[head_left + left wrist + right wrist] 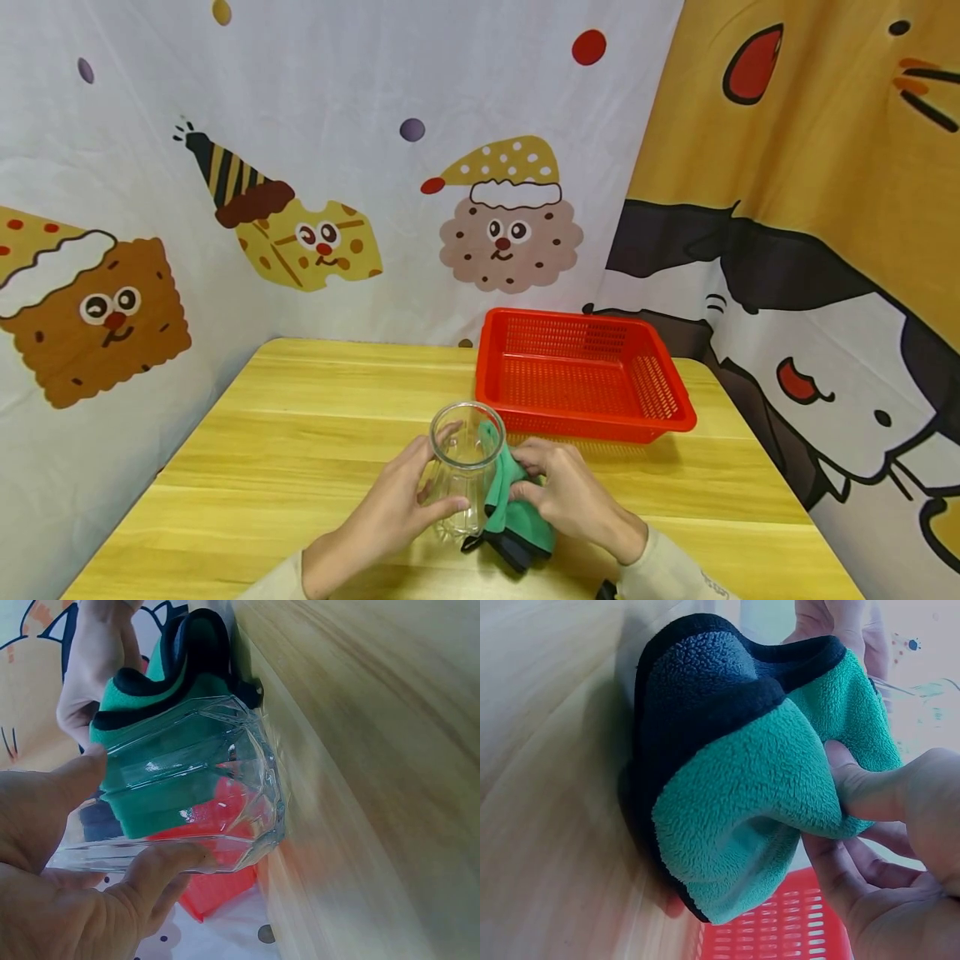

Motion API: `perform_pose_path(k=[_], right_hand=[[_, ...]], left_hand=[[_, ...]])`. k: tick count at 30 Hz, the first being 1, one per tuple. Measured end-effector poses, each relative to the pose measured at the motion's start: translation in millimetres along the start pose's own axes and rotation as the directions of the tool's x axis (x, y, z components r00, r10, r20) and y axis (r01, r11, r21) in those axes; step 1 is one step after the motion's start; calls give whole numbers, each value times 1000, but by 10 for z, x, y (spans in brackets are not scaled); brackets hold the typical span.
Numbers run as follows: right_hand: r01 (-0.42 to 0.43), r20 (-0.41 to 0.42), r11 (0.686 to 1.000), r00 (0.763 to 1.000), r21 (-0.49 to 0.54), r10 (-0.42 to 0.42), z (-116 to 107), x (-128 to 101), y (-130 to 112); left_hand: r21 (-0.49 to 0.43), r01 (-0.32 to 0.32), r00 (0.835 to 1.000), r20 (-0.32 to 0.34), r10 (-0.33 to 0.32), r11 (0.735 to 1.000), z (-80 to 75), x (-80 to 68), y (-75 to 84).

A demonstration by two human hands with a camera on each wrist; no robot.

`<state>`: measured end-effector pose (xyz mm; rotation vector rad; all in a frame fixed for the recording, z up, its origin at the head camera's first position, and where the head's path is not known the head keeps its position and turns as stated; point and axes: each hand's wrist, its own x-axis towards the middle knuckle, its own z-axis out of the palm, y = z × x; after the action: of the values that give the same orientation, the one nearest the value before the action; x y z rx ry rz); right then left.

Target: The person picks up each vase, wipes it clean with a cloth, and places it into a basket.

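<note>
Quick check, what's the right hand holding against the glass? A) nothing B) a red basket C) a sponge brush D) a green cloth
D: the right hand pinches a green cloth with dark edging and presses it to the side of the clear glass, which the left hand grips on the table; the red basket sits apart behind them, untouched.
</note>
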<state>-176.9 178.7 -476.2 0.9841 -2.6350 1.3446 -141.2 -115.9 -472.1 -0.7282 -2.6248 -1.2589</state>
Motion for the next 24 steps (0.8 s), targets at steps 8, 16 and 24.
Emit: perform_pose_path(k=[8,16,24], right_hand=[[25,-20,1000,999,8,-24,-12,0,-22],[59,-44,998,997,-11,-60,-23,11,-39],[89,-58,996,994,-7,-90,-58,48,-69]], left_hand=[[32,-25,1000,-13,25,999,14,1,-10],[29,-42,999,-19,43,999,15,5,-19],[28,-44,999,-16,45,999,18,1,-36]])
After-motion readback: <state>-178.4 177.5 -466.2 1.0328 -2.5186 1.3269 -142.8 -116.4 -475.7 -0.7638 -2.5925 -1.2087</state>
